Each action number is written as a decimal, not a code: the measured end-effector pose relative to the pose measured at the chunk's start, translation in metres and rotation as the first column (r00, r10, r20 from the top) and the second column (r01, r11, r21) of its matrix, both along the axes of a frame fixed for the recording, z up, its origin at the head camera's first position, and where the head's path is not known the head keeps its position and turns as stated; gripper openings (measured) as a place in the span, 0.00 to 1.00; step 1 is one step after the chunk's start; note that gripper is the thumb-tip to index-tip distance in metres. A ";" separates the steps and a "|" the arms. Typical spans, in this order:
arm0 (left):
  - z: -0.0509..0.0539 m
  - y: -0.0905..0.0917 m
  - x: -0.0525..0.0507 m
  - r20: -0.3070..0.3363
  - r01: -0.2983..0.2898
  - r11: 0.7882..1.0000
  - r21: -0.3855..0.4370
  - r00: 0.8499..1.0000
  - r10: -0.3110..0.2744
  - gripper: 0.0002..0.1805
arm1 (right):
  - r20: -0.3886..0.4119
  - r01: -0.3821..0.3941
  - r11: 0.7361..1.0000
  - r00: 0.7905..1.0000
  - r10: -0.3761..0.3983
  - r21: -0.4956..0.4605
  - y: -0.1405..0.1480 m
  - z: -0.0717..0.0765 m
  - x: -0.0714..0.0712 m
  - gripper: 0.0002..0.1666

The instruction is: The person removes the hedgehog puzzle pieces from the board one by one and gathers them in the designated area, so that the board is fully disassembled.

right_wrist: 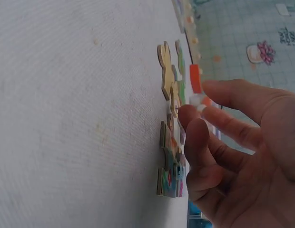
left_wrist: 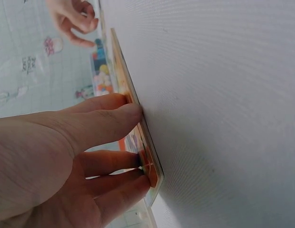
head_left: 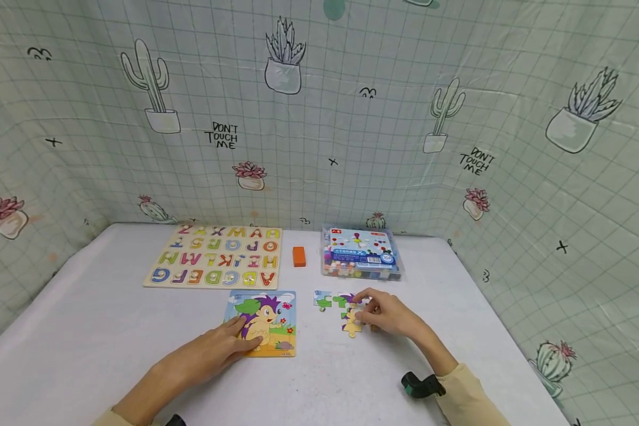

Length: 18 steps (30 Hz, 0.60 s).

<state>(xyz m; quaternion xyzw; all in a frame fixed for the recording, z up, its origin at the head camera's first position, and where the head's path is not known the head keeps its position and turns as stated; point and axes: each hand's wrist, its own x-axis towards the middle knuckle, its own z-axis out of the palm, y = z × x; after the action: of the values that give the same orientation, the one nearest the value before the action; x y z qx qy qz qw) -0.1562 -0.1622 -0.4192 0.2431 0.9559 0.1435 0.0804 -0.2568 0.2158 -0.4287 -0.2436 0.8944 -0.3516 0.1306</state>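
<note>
My left hand (head_left: pixel 223 343) rests on a hedgehog puzzle board (head_left: pixel 284 322), a square picture with a purple-spined hedgehog. In the left wrist view, the spread fingers and thumb of that hand (left_wrist: pixel 97 128) lie on the board (left_wrist: pixel 146 159) near its edge. Loose wooden jigsaw pieces (head_left: pixel 351 327) lie in a cluster to the right. Over their right side hovers my right hand (head_left: pixel 389 313), thumb and index finger apart. In the right wrist view its fingers are loosely bent beside the pieces (right_wrist: pixel 166 78), with nothing seen gripped. That hand partly hides some pieces.
Behind the hedgehog board lies a wooden alphabet board (head_left: pixel 157 278) with knobbed letters. An orange block (head_left: pixel 299 256) sits between it and a clear plastic box (head_left: pixel 361 253) of colourful parts. A printed grid curtain (head_left: pixel 319 136) encloses the white table (head_left: pixel 309 390).
</note>
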 end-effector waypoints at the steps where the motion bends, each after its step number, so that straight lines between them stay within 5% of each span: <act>1: 0.000 0.000 0.000 0.002 0.001 1.000 -0.001 1.000 -0.001 0.21 | -0.002 0.001 1.000 1.000 -0.001 -0.003 0.000 0.000 0.000 0.21; 18: 0.002 0.014 0.014 -0.025 0.105 0.993 -0.062 0.994 -0.107 0.25 | -0.015 -0.045 0.999 0.999 0.045 -0.023 -0.056 0.002 0.003 0.18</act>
<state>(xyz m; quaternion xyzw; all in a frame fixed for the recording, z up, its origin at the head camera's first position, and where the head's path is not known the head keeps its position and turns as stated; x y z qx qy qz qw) -0.1418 -0.1485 -0.4172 0.2930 0.9466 0.1068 0.0818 -0.2534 0.1594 -0.4263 -0.2677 0.8854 -0.3573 0.1293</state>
